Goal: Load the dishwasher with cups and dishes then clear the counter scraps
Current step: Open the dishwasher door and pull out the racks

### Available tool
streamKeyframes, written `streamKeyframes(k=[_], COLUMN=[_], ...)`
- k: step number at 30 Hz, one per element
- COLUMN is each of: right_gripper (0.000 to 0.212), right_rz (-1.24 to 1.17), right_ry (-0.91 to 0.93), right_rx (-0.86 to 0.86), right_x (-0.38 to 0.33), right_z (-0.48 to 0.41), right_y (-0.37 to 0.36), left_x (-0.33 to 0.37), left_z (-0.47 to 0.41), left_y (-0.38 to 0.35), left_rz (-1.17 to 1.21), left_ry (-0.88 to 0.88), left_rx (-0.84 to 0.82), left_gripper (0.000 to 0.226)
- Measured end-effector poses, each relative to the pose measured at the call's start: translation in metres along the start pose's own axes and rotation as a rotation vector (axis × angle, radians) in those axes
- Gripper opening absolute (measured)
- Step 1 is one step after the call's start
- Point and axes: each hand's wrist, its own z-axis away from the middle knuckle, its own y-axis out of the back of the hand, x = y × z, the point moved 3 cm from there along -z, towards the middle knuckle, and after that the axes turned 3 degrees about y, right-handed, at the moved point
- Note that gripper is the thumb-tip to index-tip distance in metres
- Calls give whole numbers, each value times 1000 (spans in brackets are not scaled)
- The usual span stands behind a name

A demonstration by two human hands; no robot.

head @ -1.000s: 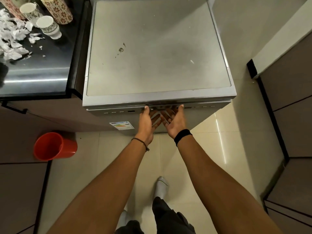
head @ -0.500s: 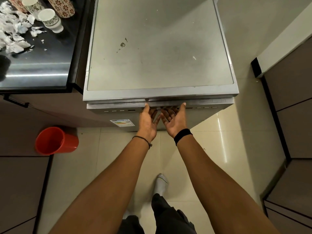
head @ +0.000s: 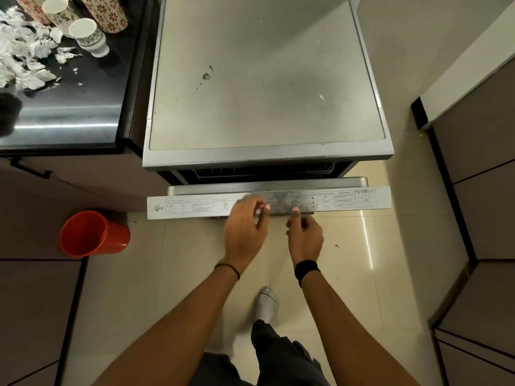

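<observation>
The dishwasher door [head: 267, 203] has come away from the body. A second ago it was shut and both my palms were turned up under its handle; now it leans out toward me. A dark gap shows under the dishwasher's [head: 264, 79] front edge, with a bit of rack [head: 264, 171] in it. So I judge the opening half done: the door has to drop flat before anything can go in, and nothing has been loaded yet. My hands have turned over, backs up, above the door's top edge. My left hand [head: 245, 227] has its fingers loosely bent with the tips at that edge, but they are blurred and I cannot tell whether they pinch it or only rest there. My right hand [head: 305, 238] reaches one straight finger to the edge, touching it, with nothing closed in its grip; both forearms stretch straight out from me. The cups [head: 86, 34] stand untouched near the far edge of the counter [head: 69, 118], toward its right edge beside the dishwasher. The torn paper scraps [head: 25, 59] are spread just left of them toward the counter's left edge. A red bucket [head: 92, 234] sits on the floor below the counter's front edge, well left of my hands.
</observation>
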Motion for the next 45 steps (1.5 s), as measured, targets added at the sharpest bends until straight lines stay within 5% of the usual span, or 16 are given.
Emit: streamKeyframes(k=[4, 7, 12, 20, 27, 33, 39, 45], right_gripper=[22, 24, 49, 53, 45, 44, 54, 56], right_rz=[388, 691, 1059, 1150, 1159, 1196, 1164, 1122], right_ry=[678, 834, 678, 694, 504, 354, 384, 430], right_rx=[32, -122, -405, -324, -403, -565, -531, -456], right_x=[-42, -69, -69, -20, 66, 170, 290, 434], right_z=[-22, -56, -85, -46, 17, 62, 93, 109], right_y=[-5, -27, -50, -36, -13, -3, 2, -8], left_x=[-10, -21, -32, -43, -74, -124, -184, -268], left_z=[-54, -79, -88, -39, 56, 156, 236, 324], left_y=[6, -2, -11, -8, -26, -67, -121, -195], left_rz=[-258, -459, -548, -593, -494, -450, -451, -459], left_ry=[-170, -119, -1, -57, 50, 116, 217, 171], left_rx=[-42, -242, -379, -479, -797, -958, -1084, -1026], left_gripper=[28, 34, 42, 40, 47, 48, 55, 60])
